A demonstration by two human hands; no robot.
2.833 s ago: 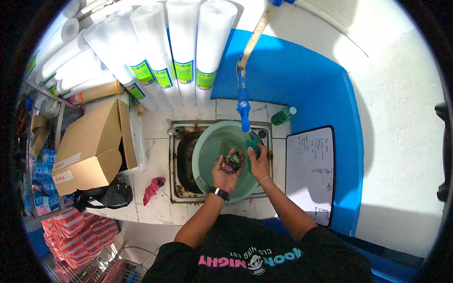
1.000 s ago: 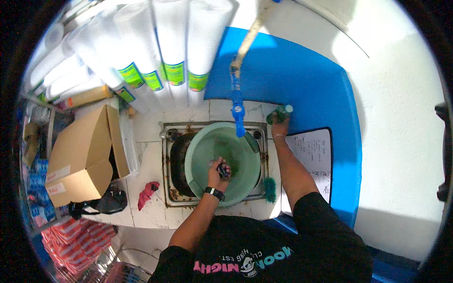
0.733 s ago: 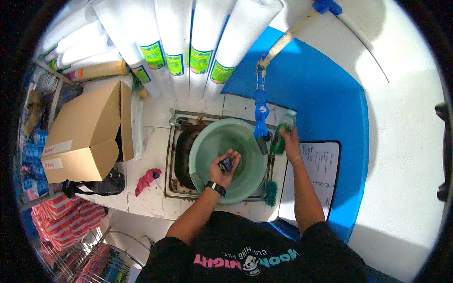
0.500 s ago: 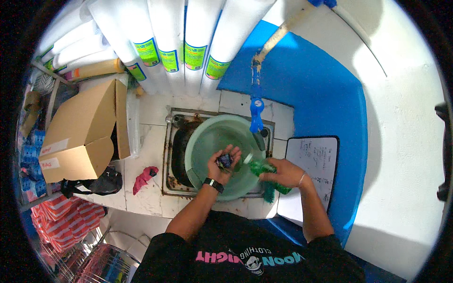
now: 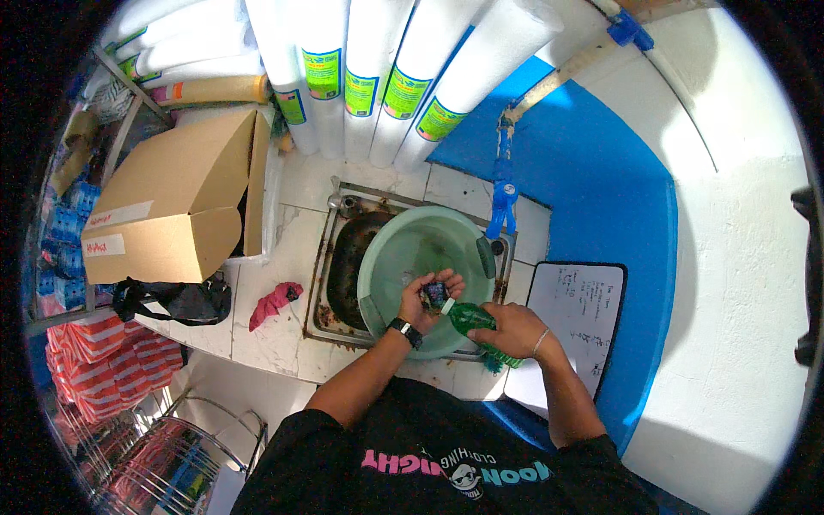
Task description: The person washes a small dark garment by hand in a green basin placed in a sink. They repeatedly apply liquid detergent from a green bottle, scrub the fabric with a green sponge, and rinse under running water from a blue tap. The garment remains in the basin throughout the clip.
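Over a pale green basin (image 5: 372,266), my left hand (image 5: 414,311) is palm up, its fingers curled around a dark, crumpled scrubbing pad or cloth (image 5: 435,295), whose exact kind is unclear. My right hand (image 5: 518,331) grips a green plastic bottle (image 5: 470,319), tilted sideways. The bottle's white cap end points at the dark bundle and reaches its edge; whether liquid comes out cannot be made out. Below my right hand, by the basin's rim, green bristles (image 5: 495,360) show, partly hidden. The basin sits on a rusty steel sink (image 5: 323,302) and holds some water.
A blue-handled tap (image 5: 503,206) hangs above the basin's far right rim. On the tiled counter lies a pinkish-red cloth (image 5: 275,305). A cardboard box (image 5: 172,193) stands left, white foam rolls (image 5: 365,77) at the back, a whiteboard (image 5: 577,313) right.
The bottle has come closer to my left hand and its cap now meets the dark bundle. My left hand stays over the basin. The whole view has shifted slightly.
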